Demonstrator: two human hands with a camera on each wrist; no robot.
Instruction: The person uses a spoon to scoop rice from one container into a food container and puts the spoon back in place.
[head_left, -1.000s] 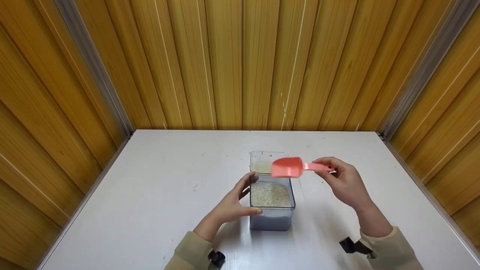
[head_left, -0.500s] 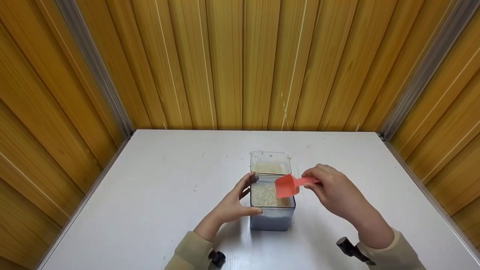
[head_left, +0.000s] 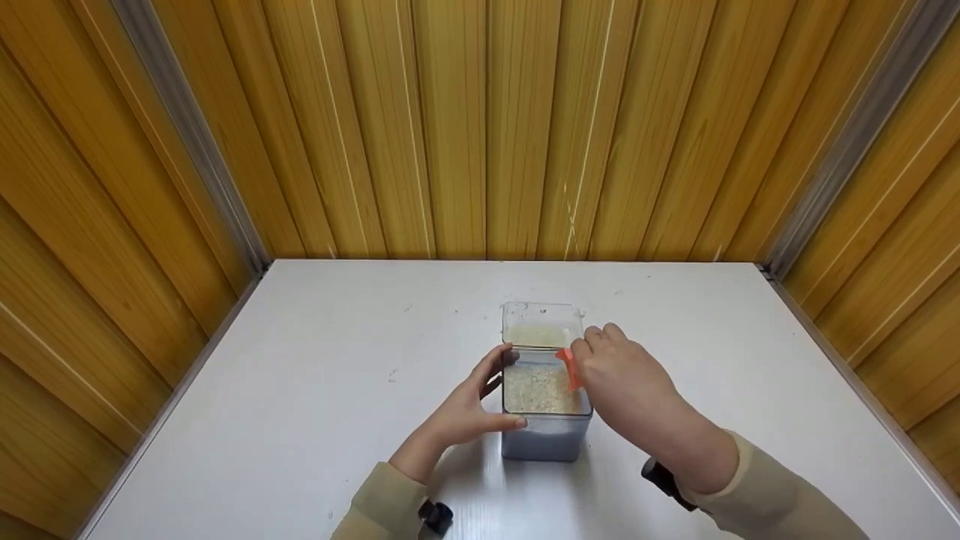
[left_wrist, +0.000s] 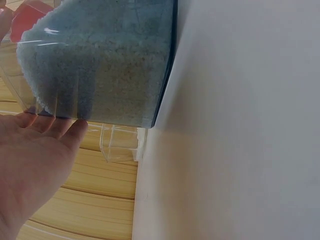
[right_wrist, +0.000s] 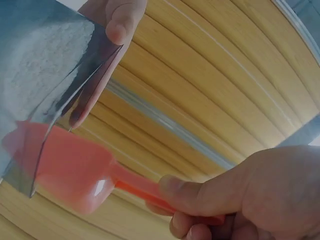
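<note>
My left hand point(head_left: 459, 414) is clamped around the left side of the blue-tinted container point(head_left: 543, 444), thumb at the near rim. My right hand point(head_left: 628, 381) is closed on the handle of the red scoop point(right_wrist: 82, 172), which is tilted, its bowl at the container's right side and its tip within the opening. Whether the tip touches the grain point(head_left: 536, 390) I cannot confirm.

Likely faults: a wrist turned too far at the rim would spill grain onto the surface point(head_left: 337, 375); pressing the scoop against the right wall while my left grip is slack could shift or tip the container; a backward shove could strike the clear container point(head_left: 549, 315) just behind it.

Count: two hands, one scoop, one blue-tinted container, one clear container; loose grains uncounted.
</note>
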